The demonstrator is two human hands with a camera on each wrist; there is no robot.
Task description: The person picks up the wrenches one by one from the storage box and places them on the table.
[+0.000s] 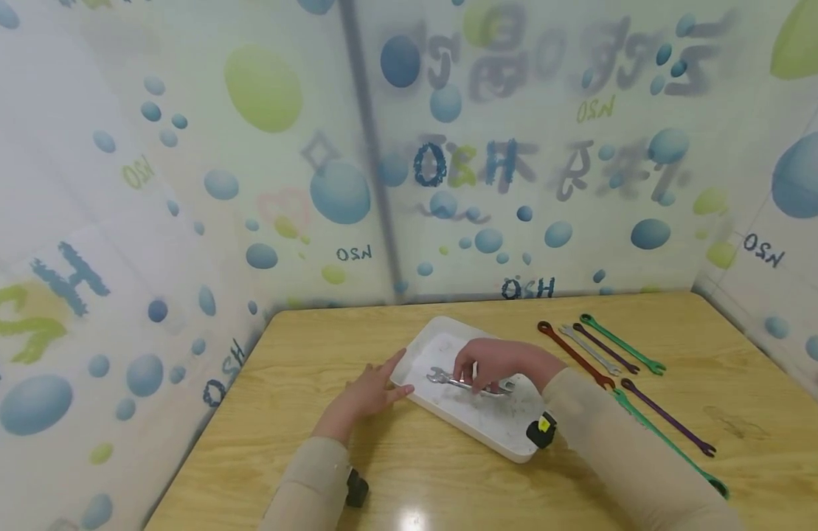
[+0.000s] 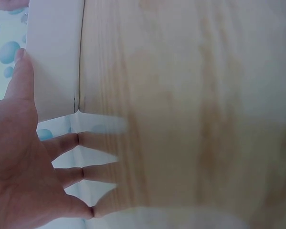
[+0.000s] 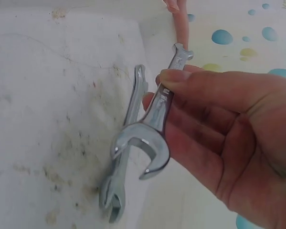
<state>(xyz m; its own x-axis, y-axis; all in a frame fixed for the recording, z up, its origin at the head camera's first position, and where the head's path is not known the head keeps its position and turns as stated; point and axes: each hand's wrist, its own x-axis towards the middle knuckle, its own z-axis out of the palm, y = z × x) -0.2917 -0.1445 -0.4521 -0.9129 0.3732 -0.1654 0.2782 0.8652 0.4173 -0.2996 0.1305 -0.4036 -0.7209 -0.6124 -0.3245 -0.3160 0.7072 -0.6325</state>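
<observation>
Over the white tray (image 1: 435, 350), my right hand (image 1: 491, 360) pinches a silver open-end wrench (image 3: 156, 114) between thumb and fingers. A second silver wrench (image 3: 132, 109) lies on the tray floor beneath it, as the right wrist view shows. My left hand (image 1: 369, 394) is at the tray's left corner, its fingers spread and straight. In the left wrist view, that hand's thumb (image 2: 22, 78) is along the tray's side wall, and the other fingers point across the table edge; whether they press on the tray I cannot tell.
Right of the tray on the wooden table (image 1: 302, 346) lie a red wrench (image 1: 574, 354), a silver wrench (image 1: 591, 350), two purple wrenches (image 1: 667, 414) and two green wrenches (image 1: 621, 343). My right forearm passes close to them. Patterned curtains (image 1: 409, 221) stand behind and beside the table.
</observation>
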